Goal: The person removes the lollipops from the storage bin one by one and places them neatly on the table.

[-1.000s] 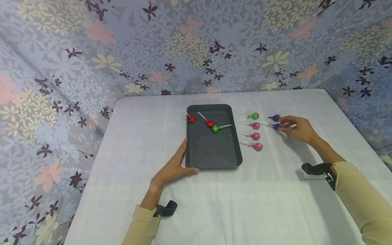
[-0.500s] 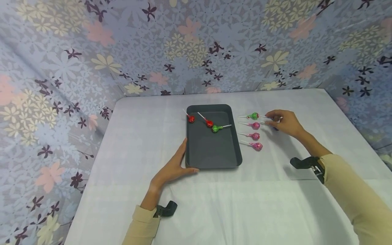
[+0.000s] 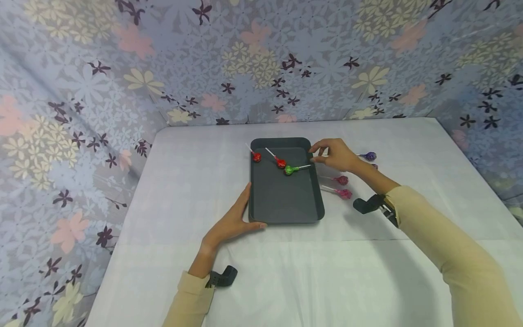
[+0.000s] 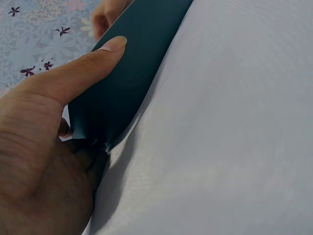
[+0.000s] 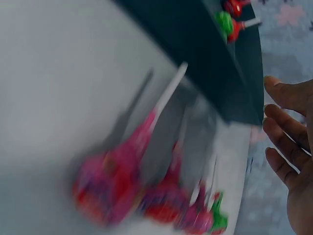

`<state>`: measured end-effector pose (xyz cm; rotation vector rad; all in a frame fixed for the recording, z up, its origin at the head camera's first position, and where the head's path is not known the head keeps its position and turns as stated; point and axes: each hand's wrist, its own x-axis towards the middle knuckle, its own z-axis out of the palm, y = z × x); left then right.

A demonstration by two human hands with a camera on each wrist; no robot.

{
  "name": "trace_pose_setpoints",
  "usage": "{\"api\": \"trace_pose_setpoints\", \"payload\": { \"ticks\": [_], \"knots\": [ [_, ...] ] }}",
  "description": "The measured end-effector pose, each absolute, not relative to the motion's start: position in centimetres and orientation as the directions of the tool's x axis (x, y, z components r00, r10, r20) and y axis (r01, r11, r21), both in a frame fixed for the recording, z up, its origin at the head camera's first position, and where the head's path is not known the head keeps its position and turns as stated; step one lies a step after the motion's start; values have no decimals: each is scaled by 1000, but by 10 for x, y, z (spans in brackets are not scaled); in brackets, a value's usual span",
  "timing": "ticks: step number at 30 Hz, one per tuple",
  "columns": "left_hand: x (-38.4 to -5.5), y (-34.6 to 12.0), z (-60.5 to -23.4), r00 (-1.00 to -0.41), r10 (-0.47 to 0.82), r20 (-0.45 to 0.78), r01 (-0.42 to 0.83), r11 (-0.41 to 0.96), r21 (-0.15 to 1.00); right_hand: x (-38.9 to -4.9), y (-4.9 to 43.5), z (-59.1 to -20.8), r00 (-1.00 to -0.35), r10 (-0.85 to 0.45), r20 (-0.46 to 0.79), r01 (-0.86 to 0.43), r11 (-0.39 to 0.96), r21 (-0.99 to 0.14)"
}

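Observation:
My left hand (image 3: 230, 224) rests at the near-left corner of a dark grey tray (image 3: 286, 200), its thumb straight along the front wall and its fingers against the left side. Two red lollipops (image 3: 280, 162) and a green lollipop (image 3: 289, 170) lie toward the tray's far end. Over the tray's far right edge, my right hand (image 3: 337, 154) has thumb and fingers apart. Nothing shows between them in the right wrist view. Beneath and beside that hand lie pink lollipops (image 3: 344, 194) and another green lollipop (image 5: 218, 215), the latter hidden in the head view.
A purple lollipop (image 3: 369, 156) lies farther right, and part of another shows below it behind the right wrist. White cloth (image 3: 188, 181) covers the table. Floral fabric (image 3: 261, 59) hangs behind and at both sides.
My right hand has moved left from the purple lollipops to the tray's far right edge, uncovering them partly and hiding the green and a pink one. The left hand stays put.

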<state>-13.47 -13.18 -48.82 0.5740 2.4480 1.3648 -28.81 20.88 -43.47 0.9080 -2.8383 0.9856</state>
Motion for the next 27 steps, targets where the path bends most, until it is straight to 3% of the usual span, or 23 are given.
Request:
{"api": "trace_pose_setpoints", "payload": {
  "ticks": [12, 27],
  "knots": [
    [-134, -133, -486, -882, 466, -72, 179, 473, 862, -301, 146, -430, -755, -655, 33, -569, 628, -531],
    [-135, -133, -487, -882, 466, -74, 180, 478, 860, -299, 110, -433, -766, -636, -91, -549, 721, -422]
  ]
}}
